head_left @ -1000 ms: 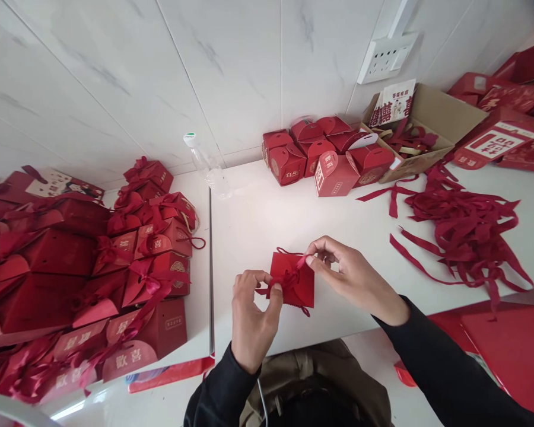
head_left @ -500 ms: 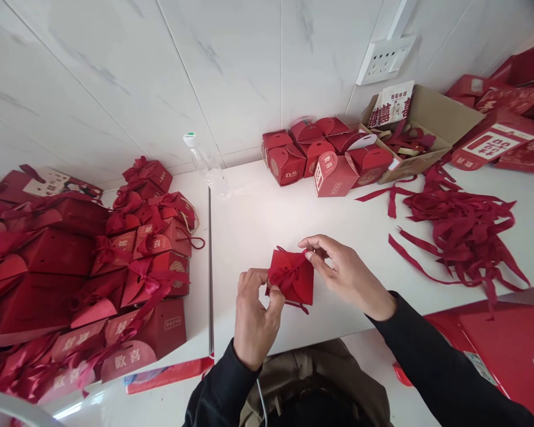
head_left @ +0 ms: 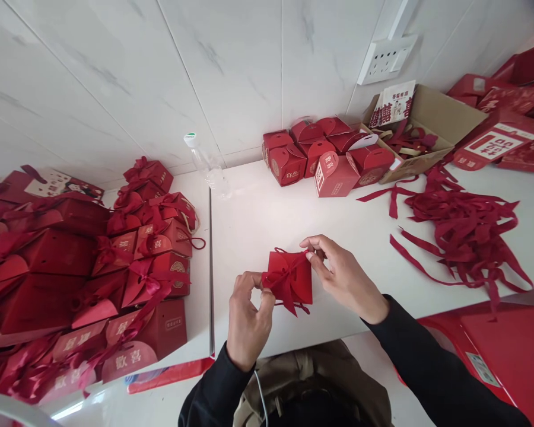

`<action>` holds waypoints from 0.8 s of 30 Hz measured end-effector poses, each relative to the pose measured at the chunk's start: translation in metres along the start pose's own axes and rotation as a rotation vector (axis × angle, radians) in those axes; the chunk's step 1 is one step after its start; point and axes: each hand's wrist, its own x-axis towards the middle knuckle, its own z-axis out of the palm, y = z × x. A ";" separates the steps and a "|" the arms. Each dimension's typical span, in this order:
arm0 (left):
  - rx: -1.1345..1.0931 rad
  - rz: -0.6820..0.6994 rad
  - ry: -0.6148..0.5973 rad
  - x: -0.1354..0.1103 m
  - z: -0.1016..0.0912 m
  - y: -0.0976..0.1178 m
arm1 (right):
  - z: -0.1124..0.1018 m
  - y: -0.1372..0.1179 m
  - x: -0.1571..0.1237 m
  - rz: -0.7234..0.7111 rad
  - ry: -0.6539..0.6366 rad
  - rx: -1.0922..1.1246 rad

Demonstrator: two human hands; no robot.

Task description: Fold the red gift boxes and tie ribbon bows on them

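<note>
A small red gift box stands on the white table in front of me, with red cord handles at its far and near sides. Across its top lies a red ribbon tied in a bow. My left hand pinches the bow's left loop between thumb and fingers. At the box's far right corner, my right hand pinches the other side of the bow. The ribbon is stretched between both hands, and one tail hangs toward me over the near edge.
Several red boxes stand by the wall beside a cardboard carton. Loose red ribbons are heaped at right. Bow-tied boxes are piled at left. A clear plastic bottle leans near the wall. A red bin is below right.
My left hand has moved slightly left and toward me, drawing the bow's left loop outward. The bow looks wider and flatter, and its near tail shows more. My right hand keeps its pinch.
</note>
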 end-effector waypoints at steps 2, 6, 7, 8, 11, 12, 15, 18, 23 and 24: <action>-0.016 -0.008 -0.004 0.001 -0.001 0.000 | 0.000 0.000 -0.001 0.014 -0.005 0.020; -0.075 -0.072 -0.028 0.001 -0.001 0.000 | 0.000 0.000 -0.001 0.034 0.001 0.024; -0.098 -0.102 -0.042 0.001 -0.001 -0.001 | 0.000 0.000 -0.001 0.036 0.007 0.021; -0.123 -0.133 -0.059 0.001 -0.001 -0.001 | 0.000 -0.001 -0.001 0.038 0.006 0.024; -0.201 -0.174 -0.063 -0.001 -0.004 -0.003 | -0.004 0.000 -0.002 0.053 -0.026 0.074; -0.229 -0.168 -0.034 -0.001 -0.005 -0.004 | -0.006 0.000 -0.003 0.070 -0.027 0.091; -0.284 -0.140 0.076 -0.001 -0.009 -0.009 | -0.010 0.001 -0.007 0.156 0.025 0.113; -0.264 -0.125 0.077 0.002 -0.010 -0.015 | -0.010 0.001 -0.013 0.202 0.045 0.113; -0.302 -0.074 -0.163 0.008 -0.009 -0.028 | -0.006 0.001 -0.018 0.243 0.038 0.094; -0.309 -0.055 -0.243 0.009 -0.008 -0.032 | -0.005 0.002 -0.019 0.257 0.023 0.086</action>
